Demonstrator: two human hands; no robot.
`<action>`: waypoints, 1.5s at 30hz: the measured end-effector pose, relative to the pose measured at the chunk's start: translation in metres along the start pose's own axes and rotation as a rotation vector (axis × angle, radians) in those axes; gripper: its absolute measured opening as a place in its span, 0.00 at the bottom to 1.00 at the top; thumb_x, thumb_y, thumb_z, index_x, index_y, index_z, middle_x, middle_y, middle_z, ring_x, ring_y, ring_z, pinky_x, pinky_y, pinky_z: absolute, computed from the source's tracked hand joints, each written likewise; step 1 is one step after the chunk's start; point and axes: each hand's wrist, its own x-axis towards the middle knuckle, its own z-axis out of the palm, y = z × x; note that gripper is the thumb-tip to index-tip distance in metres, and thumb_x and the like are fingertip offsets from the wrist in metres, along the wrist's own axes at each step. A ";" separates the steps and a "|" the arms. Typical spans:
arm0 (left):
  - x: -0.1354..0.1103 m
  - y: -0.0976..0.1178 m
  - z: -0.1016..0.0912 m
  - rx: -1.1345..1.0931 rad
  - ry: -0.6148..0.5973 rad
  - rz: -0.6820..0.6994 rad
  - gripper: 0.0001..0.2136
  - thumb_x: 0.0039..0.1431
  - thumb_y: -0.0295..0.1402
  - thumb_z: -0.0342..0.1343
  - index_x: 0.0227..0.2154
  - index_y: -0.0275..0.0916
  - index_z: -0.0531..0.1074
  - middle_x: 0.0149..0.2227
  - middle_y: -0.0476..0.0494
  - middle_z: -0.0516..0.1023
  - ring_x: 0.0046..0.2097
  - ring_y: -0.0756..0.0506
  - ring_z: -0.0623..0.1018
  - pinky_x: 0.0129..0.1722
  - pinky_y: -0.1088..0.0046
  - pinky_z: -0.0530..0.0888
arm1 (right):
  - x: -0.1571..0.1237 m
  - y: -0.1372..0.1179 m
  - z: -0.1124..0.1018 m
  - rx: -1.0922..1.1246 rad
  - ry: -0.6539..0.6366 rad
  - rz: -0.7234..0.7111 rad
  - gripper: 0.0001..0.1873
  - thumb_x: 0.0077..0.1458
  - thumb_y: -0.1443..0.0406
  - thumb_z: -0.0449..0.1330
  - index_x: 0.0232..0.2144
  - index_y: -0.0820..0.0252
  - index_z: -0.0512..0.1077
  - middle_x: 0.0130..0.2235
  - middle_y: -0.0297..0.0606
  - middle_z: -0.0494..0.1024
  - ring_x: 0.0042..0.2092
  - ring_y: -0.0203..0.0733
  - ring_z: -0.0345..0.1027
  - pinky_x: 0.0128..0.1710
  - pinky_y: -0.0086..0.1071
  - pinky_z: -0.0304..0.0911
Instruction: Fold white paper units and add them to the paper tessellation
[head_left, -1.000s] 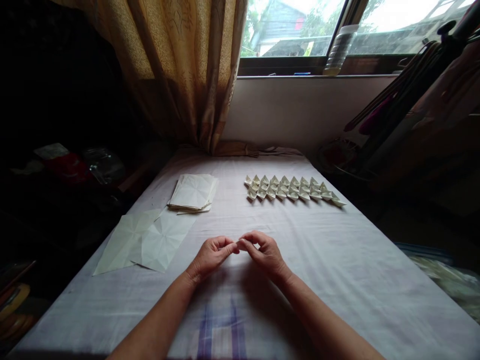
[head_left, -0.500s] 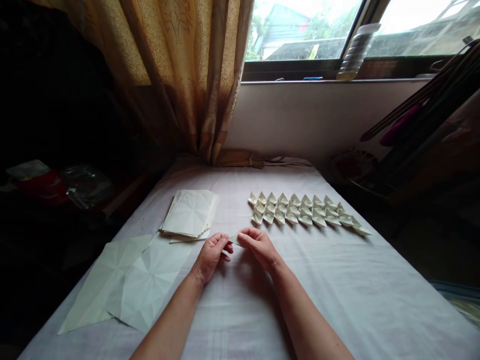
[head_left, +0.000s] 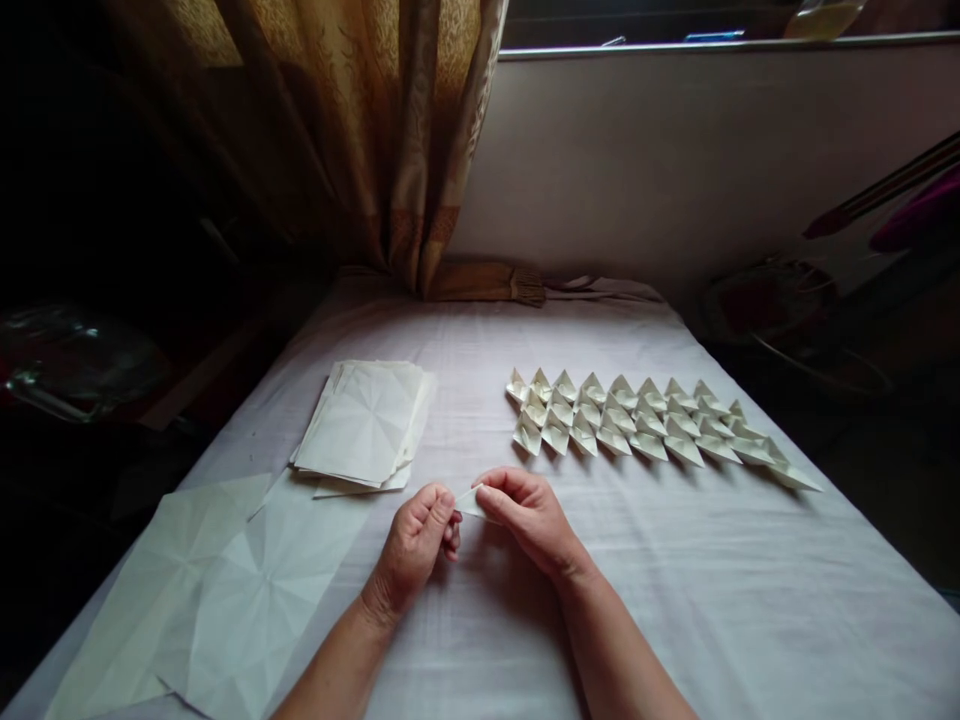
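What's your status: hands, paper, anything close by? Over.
Left hand and right hand pinching small paper piece between them. Paper stack beyond left hand. Folded paper rows beyond right hand.

A gold-patterned curtain [head_left: 352, 130] hangs in heavy folds beside a bare, pale wall [head_left: 637, 170], its lower end meeting the far edge of a whitish cloth [head_left: 637, 600] spread over a broad flat surface. A brown fringed band [head_left: 480, 280] lies at the curtain's foot. Above, on the window ledge [head_left: 570, 51], rest a slim blue object [head_left: 714, 37] and the base of a clear container [head_left: 823, 18] with yellowish contents. Crumpled clear plastic [head_left: 82, 360] glints in the gloom at left; a magenta item [head_left: 921, 212] shows at right.
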 end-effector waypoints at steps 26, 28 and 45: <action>-0.003 0.003 0.000 0.111 -0.018 -0.043 0.21 0.55 0.51 0.55 0.20 0.39 0.61 0.17 0.55 0.63 0.17 0.55 0.62 0.17 0.81 0.61 | -0.004 0.000 0.002 -0.007 -0.193 -0.024 0.25 0.51 0.57 0.66 0.51 0.57 0.67 0.27 0.27 0.66 0.28 0.31 0.59 0.29 0.27 0.56; -0.004 0.004 0.001 0.126 -0.027 -0.032 0.21 0.56 0.51 0.53 0.20 0.39 0.62 0.17 0.54 0.64 0.17 0.55 0.63 0.17 0.80 0.61 | -0.004 0.000 0.003 0.027 -0.203 -0.010 0.27 0.51 0.56 0.66 0.51 0.56 0.67 0.27 0.27 0.67 0.29 0.32 0.61 0.30 0.28 0.57; -0.002 -0.003 -0.004 0.028 -0.077 0.022 0.22 0.56 0.53 0.55 0.24 0.37 0.68 0.21 0.52 0.67 0.23 0.53 0.67 0.22 0.79 0.67 | -0.003 -0.001 -0.002 0.110 -0.263 -0.014 0.27 0.50 0.54 0.67 0.50 0.57 0.69 0.23 0.23 0.64 0.27 0.30 0.60 0.31 0.27 0.56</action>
